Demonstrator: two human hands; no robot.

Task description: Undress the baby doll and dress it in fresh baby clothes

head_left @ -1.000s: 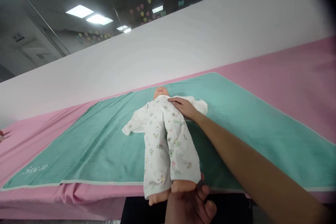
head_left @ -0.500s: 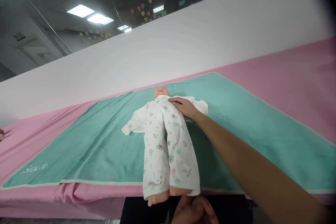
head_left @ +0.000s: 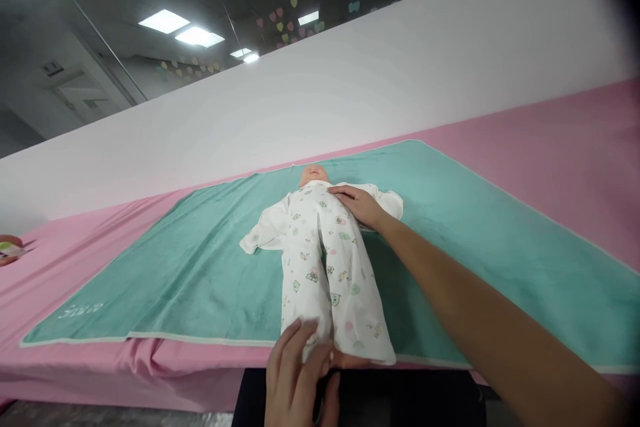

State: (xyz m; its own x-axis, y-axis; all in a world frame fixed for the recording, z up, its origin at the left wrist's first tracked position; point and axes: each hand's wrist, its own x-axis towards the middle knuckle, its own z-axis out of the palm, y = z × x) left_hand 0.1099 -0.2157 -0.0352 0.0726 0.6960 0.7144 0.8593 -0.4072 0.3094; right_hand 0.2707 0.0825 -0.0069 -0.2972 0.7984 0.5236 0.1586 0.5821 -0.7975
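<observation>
A baby doll lies on its back, its head at the far side and its legs towards me. It wears a white printed outfit with long sleeves and long legs. My right hand rests flat on the doll's chest, a little to the right, fingers stretched out. Down at the near edge, my left hand is over the end of the doll's left-side trouser leg, fingers apart and slightly bent, covering the foot there. The doll's other foot shows partly below its cuff.
Under the doll is a green blanket with a pale edge, spread over a pink cover. A low white wall runs behind, with dark glass above it. Part of another object lies at the far left.
My left hand has come up from below the table edge onto the doll's trouser leg and foot. My right hand stays on the chest. The view has shifted slightly.
</observation>
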